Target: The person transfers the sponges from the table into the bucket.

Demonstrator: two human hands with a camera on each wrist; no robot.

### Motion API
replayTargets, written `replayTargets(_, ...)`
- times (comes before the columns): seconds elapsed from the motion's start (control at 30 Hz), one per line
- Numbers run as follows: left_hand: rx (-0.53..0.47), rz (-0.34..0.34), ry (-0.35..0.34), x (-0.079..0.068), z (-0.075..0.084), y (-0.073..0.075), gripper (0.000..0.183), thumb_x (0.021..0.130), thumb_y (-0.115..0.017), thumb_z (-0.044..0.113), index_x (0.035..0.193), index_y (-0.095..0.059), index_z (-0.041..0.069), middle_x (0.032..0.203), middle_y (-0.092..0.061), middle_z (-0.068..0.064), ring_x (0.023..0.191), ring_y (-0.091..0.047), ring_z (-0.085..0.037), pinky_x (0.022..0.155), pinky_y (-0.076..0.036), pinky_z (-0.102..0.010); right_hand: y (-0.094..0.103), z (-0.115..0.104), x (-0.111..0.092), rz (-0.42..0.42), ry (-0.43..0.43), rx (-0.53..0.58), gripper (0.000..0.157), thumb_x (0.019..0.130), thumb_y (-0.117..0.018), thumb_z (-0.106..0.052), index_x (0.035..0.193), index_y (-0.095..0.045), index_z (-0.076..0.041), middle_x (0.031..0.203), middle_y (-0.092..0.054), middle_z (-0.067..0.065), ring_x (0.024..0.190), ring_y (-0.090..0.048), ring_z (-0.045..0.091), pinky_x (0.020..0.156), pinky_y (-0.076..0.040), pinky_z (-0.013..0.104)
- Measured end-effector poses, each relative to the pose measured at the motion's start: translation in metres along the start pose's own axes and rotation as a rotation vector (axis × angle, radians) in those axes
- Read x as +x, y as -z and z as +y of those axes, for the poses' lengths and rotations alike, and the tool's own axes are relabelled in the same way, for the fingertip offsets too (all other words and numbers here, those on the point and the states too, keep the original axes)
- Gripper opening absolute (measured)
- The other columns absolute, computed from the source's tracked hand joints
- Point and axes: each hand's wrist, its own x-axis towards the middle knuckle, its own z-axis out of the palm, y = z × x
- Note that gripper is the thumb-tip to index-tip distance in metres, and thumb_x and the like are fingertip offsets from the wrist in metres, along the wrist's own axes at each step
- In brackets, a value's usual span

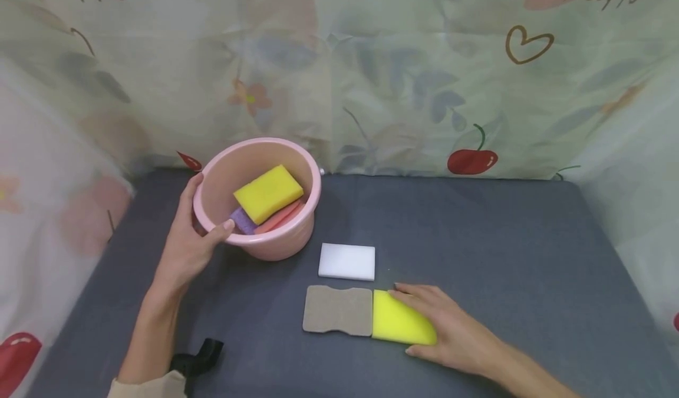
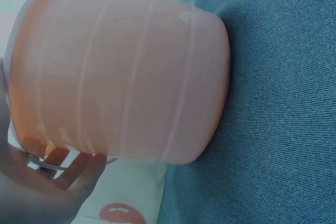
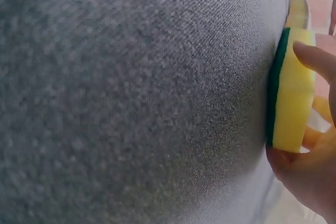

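Observation:
My left hand (image 1: 185, 247) grips the rim of a pink bucket (image 1: 281, 243), thumb over the near edge and fingers around the outside. In the left wrist view the bucket's ribbed wall (image 2: 121, 72) fills much of the picture, its base at the cloth. Inside lie a yellow sponge (image 1: 269, 193), a purple piece (image 1: 243, 221) and flat pink pieces (image 1: 278, 218). With thumb and fingers on opposite sides, my right hand (image 1: 442, 327) holds a bright yellow sponge (image 1: 398, 318). Its dark green scouring layer (image 3: 277, 87) faces the table in the right wrist view.
A grey-brown sponge (image 1: 338, 310) with notched sides lies directly left of the held sponge. Behind it is a white sponge block (image 1: 347, 262). A black curved object (image 1: 198, 357) is by the left forearm. A printed curtain (image 1: 371, 91) hangs behind the dark table (image 1: 504, 250).

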Motion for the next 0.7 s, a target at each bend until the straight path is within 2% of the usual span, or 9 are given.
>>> replayTargets(0.23, -0.002, -0.005, 0.007, 0.001, -0.001, 0.0, 0.095, 0.089, -0.074, 0.019, 0.158, -0.011, 0.034, 0.161, -0.02, -0.003, 0.137, -0.035, -0.03, 0.105, -0.041, -0.031, 0.001, -0.002, -0.002, 0.056, 0.045, -0.07, 0.085, 0.075, -0.086, -0.033, 0.149, -0.044, -0.032, 0.143, -0.046, -0.013, 0.127, -0.045, 0.012, 0.097, -0.048, 0.044)
replayTargets(0.43, -0.006, -0.002, 0.001, 0.001, -0.001, 0.0, 0.095, 0.089, -0.074, 0.02, 0.158, -0.011, 0.033, 0.161, -0.02, -0.002, 0.138, -0.034, -0.029, 0.107, -0.039, -0.039, 0.021, -0.008, -0.003, 0.016, 0.069, -0.079, 0.084, 0.076, -0.086, -0.03, 0.148, -0.045, -0.034, 0.143, -0.046, -0.014, 0.124, -0.046, 0.011, 0.094, -0.049, 0.043)
replayTargets(0.57, -0.006, 0.005, 0.002, 0.001, -0.001, 0.001, 0.095, 0.089, -0.074, 0.019, 0.158, -0.012, 0.034, 0.161, -0.021, -0.002, 0.138, -0.034, -0.029, 0.107, -0.04, -0.036, 0.034, -0.014, 0.001, 0.007, 0.087, -0.084, 0.082, 0.077, -0.086, -0.032, 0.147, -0.045, -0.035, 0.142, -0.045, -0.016, 0.123, -0.044, 0.009, 0.092, -0.05, 0.04)
replayTargets(0.7, -0.01, 0.004, 0.002, 0.001, -0.002, 0.001, 0.094, 0.089, -0.074, 0.02, 0.158, -0.012, 0.034, 0.161, -0.021, -0.002, 0.138, -0.034, -0.029, 0.105, -0.041, -0.028, 0.043, -0.019, 0.007, 0.044, 0.142, -0.066, 0.078, 0.076, -0.086, -0.036, 0.145, -0.049, -0.032, 0.141, -0.047, -0.016, 0.121, -0.044, 0.008, 0.09, -0.05, 0.036)
